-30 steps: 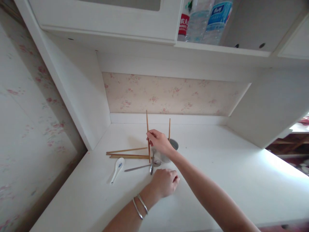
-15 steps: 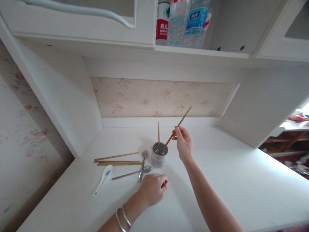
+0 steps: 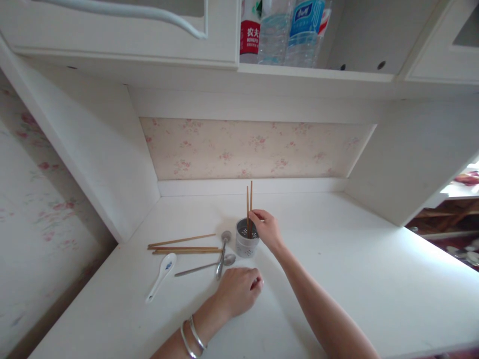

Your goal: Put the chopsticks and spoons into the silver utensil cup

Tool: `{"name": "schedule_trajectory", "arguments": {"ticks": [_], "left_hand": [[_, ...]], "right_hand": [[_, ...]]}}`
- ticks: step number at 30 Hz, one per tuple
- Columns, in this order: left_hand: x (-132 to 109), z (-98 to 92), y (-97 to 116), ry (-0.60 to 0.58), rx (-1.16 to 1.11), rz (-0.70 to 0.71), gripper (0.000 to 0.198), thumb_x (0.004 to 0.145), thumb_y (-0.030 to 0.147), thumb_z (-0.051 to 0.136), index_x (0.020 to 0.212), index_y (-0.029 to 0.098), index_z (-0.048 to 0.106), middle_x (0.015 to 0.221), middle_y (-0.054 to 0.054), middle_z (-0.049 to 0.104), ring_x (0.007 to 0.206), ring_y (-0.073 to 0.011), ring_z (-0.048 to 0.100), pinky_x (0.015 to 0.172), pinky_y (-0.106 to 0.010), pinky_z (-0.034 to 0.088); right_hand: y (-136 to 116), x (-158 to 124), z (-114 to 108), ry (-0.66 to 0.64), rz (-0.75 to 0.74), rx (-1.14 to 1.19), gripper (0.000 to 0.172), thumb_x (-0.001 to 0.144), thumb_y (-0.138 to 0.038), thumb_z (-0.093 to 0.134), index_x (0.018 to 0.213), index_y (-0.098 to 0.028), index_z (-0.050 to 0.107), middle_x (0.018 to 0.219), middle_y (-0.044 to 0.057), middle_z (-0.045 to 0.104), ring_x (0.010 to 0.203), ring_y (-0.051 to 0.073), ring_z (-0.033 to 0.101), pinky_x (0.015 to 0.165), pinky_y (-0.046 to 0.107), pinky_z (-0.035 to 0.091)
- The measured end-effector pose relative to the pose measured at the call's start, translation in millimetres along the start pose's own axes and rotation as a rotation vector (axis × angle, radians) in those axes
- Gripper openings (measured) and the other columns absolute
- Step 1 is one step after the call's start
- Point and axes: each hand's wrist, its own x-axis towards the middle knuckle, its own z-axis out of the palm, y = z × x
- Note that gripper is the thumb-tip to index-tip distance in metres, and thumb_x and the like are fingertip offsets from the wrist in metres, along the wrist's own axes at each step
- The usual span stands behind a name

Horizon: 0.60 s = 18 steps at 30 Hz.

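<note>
The right hand [image 3: 267, 228] is now closer to the metal cup [image 3: 247, 248]. The held chopstick [image 3: 251, 196], slanted before, stands nearly upright, apparently deeper inside

Right grip [image 3: 266, 228] pinched, farther forward; left grip [image 3: 238, 293] curled fist-like (back upward).

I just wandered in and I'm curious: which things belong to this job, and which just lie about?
Seemingly in the job:
pierced cup
upright chopsticks, one in the right hand
probably the loose chopsticks, metal spoons and white spoon

Apparently just about:
bottles on the shelf
</note>
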Motion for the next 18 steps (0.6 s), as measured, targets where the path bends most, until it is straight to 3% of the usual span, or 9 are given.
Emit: {"name": "schedule_trajectory", "arguments": {"ticks": [6, 12, 18], "left_hand": [[-0.5, 0.4, -1.4, 0.017, 0.011, 0.018, 0.028, 0.091, 0.038, 0.037, 0.088, 0.024, 0.061, 0.083, 0.001, 0.068, 0.079, -0.0167, 0.062, 0.067, -0.027, 0.041], [-0.8, -2.4, 0.5, -0.030, 0.012, -0.020, 0.032, 0.091, 0.039, 0.036, 0.090, 0.022, 0.063, 0.086, -0.002, 0.069, 0.080, -0.0167, 0.062, 0.069, -0.026, 0.041], [-0.5, -1.0, -0.2, 0.000, 0.021, 0.012, 0.030, 0.091, 0.038, 0.036, 0.089, 0.023, 0.062, 0.084, -0.001, 0.068, 0.079, -0.0169, 0.062, 0.069, -0.027, 0.041]], "right_hand": [[1.7, 2.0, -2.9, -0.030, -0.047, -0.052, 0.024, 0.078, -0.038, 0.056, 0.081, -0.021, 0.072, 0.086, 0.004, 0.071, 0.078, 0.019, 0.063, 0.076, 0.032, 0.048], [1.2, 3.7, -4.0, -0.026, 0.001, -0.054, 0.025, 0.077, -0.039, 0.056, 0.081, -0.021, 0.072, 0.085, 0.004, 0.071, 0.078, 0.019, 0.063, 0.076, 0.033, 0.048], [2.6, 2.5, -2.1, -0.078, 0.044, -0.082, 0.025, 0.076, -0.041, 0.057, 0.080, -0.021, 0.073, 0.083, 0.004, 0.071, 0.074, 0.019, 0.063, 0.073, 0.033, 0.048]]}}
